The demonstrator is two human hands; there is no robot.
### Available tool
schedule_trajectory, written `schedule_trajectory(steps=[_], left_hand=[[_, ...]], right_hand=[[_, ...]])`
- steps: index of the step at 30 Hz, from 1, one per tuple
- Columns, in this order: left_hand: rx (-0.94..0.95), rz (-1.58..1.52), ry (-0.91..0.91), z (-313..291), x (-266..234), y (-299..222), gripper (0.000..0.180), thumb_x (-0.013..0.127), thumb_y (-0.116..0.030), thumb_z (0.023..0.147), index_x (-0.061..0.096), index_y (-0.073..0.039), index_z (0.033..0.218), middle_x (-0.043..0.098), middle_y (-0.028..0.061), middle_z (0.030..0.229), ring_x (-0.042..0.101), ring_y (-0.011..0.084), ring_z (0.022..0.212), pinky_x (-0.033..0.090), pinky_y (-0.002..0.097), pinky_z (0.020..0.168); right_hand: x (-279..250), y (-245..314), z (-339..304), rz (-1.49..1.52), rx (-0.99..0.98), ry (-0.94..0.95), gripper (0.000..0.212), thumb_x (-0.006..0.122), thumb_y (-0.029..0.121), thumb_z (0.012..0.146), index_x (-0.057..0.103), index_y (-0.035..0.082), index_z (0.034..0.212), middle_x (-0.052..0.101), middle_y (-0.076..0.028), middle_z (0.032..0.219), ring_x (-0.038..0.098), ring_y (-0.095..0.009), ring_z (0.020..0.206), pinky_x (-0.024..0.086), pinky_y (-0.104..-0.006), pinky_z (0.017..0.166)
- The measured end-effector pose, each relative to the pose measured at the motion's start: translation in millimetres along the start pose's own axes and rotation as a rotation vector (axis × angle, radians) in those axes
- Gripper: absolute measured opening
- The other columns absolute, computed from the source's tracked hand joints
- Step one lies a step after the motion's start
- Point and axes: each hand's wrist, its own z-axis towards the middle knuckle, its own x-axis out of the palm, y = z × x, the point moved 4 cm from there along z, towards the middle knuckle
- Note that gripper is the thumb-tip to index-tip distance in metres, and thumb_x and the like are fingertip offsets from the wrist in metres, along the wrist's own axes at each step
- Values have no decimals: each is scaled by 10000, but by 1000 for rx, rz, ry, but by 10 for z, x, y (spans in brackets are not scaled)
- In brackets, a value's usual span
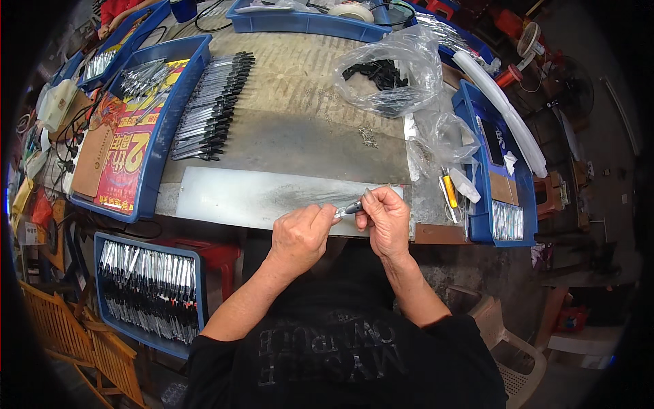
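Note:
My left hand (pixel 298 236) and my right hand (pixel 387 221) meet over the near edge of the workbench, with a pen (pixel 351 208) between them. The left fingers are closed round one end of it, where a pale, shiny part shows. At the dark end, my right thumb and fingers pinch it. Most of the pen's length is hidden by the hands. Beneath them lies a long pale sheet (pixel 235 194) with grey smudges. A row of clear pens with black ends (pixel 212 112) lies beyond the sheet at the left. Small metal pieces (pixel 368 136) are scattered ahead of my hands.
Blue trays (pixel 143 178) flank the bench, another (pixel 199 273) full of pens sits lower left. A clear bag (pixel 422 51) holds black parts (pixel 385 73). A yellow-handled tool (pixel 449 191) lies right. At upper left, another person's red sleeve (pixel 116 8) shows. A beige chair (pixel 511 354) stands lower right.

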Motion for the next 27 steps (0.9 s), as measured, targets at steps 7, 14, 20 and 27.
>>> schedule_trajectory(steps=[7,14,20,27], left_hand=[[11,11,-19,-25,20,-11,106,602,-104,749,532,-47,805,442,50,575,522,192,491,425,312,428],[32,-11,-50,-31,-9,-28,170,652,-46,694,548,-24,826,458,59,566,515,210,480,406,319,424],[99,26,-89,-72,-25,-22,164,611,-84,676,551,-35,821,425,34,562,494,169,470,404,293,417],[125,3,-41,-41,-55,-59,171,615,-113,676,549,-36,813,432,35,563,497,163,474,399,291,415]], right_hand=[[76,-53,-58,80,-1,-6,166,586,147,862,526,30,762,541,-24,611,486,-65,496,391,-186,445],[121,-62,-142,26,-61,27,155,581,135,864,523,23,774,541,-21,622,498,-61,510,409,-187,449],[169,-37,-199,-11,-173,55,108,578,90,859,529,13,801,550,-26,665,504,-60,531,418,-185,467],[130,-58,-233,-84,-213,120,68,581,62,851,546,5,858,566,-32,732,514,-60,575,437,-184,524]])
